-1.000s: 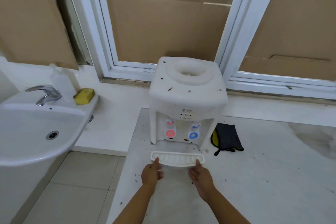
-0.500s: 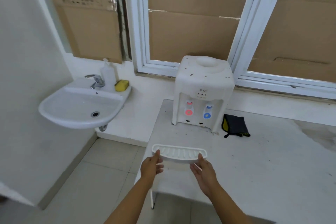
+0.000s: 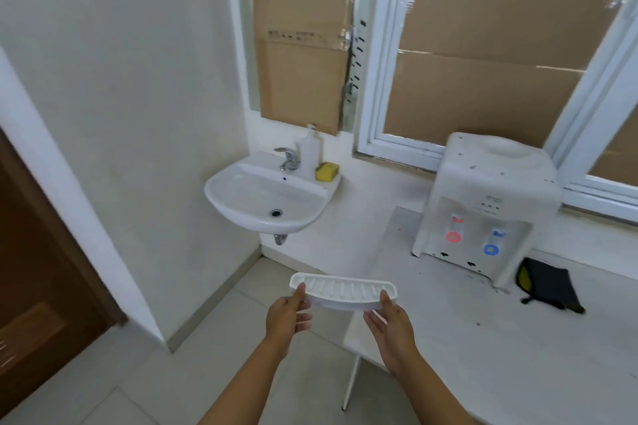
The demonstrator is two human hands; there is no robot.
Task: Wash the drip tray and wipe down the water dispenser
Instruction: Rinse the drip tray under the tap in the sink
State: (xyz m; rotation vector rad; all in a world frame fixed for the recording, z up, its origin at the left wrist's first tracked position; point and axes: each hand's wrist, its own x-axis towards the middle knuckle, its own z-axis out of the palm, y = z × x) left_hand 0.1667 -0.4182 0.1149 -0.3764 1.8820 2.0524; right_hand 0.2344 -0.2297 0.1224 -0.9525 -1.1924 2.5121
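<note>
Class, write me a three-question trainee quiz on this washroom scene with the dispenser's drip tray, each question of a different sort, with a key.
1. True or false: the drip tray still sits under the water dispenser.
2. Which lies on the sink ledge beside the soap bottle? A) a yellow sponge B) a dark cloth C) a cup
3. Fill in: the dark cloth lies on the table to the ____ of the dispenser.

Key
1. False: the left hand and right hand hold it by its ends, away from the dispenser.
2. A
3. Right
</note>
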